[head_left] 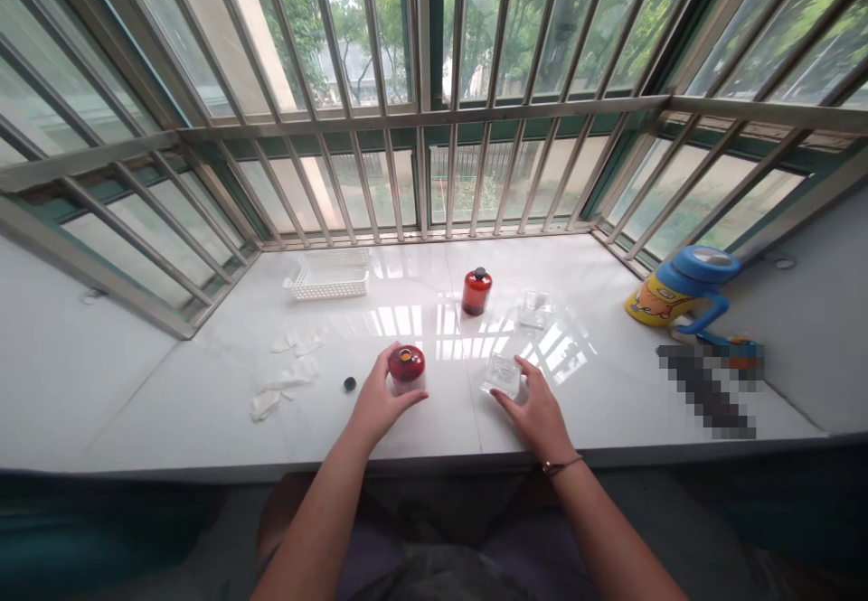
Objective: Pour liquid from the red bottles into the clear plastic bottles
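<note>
- Left fingers curl round the open red bottle (pixel 408 368), thumb on its near side; it is upright, long axis vertical, mouth up.
- Right fingers span the near-right part of a clear dish (pixel 503 371), gripping it thumb against forefinger; it looks squarish, with no clear long axis.
- Key relation: the dish lies just right of the open bottle on the surface (pixel 440 425), a gap between; the left hand (pixel 374 402) is nearer the bottle, the right hand (pixel 541 409) the dish.
- A black cap (pixel 350 384) lies left of the left hand; a capped bottle (pixel 477 292) stands beyond, far.
- No brand or writing is readable; the mug (pixel 678 286) bears a cartoon print.
</note>
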A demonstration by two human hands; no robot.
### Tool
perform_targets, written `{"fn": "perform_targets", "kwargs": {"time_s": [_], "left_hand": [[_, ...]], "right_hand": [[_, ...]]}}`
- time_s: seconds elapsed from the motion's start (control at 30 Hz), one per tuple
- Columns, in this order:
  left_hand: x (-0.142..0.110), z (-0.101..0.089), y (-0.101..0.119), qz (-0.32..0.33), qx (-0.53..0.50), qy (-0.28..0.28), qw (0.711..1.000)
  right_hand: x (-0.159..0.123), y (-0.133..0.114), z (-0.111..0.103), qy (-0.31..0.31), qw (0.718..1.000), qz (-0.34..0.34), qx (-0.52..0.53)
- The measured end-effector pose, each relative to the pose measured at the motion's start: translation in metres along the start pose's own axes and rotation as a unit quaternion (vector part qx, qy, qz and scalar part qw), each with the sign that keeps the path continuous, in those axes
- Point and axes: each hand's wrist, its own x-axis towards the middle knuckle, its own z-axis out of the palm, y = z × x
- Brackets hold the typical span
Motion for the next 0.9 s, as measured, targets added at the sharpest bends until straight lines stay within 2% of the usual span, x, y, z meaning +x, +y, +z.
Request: {"fn": "perform_targets", "kwargs": {"time_s": [0.17,0.33,0.53,0.77,0.9], "left_hand": [[-0.005,0.021,0.006,-0.030,-0.046,-0.006,0.998],[-0.023,0.025,-0.006,-0.023,-0.061,0.002,0.998],[-0.036,0.021,-0.009,-0.024,-0.024,0.014,0.999],[-0.045,0.022,-0.015,-0.031,-0.025,0.035,0.999],[-0.050,0.017,-0.021,0.034,0.027,0.048,0.998]], "right_hand": [[-0.002,-0.002,-0.002,-0.018,0.999,-0.029,-0.003],[-0.014,-0.017,-0.002,-0.026,0.998,-0.061,-0.002],[-0.033,-0.034,0.006,-0.007,1.000,-0.010,0.001],[-0.028,-0.035,0.008,-0.023,0.997,0.063,0.028],[-0.026,-0.039,0.004,-0.044,0.990,0.109,0.076]]}}
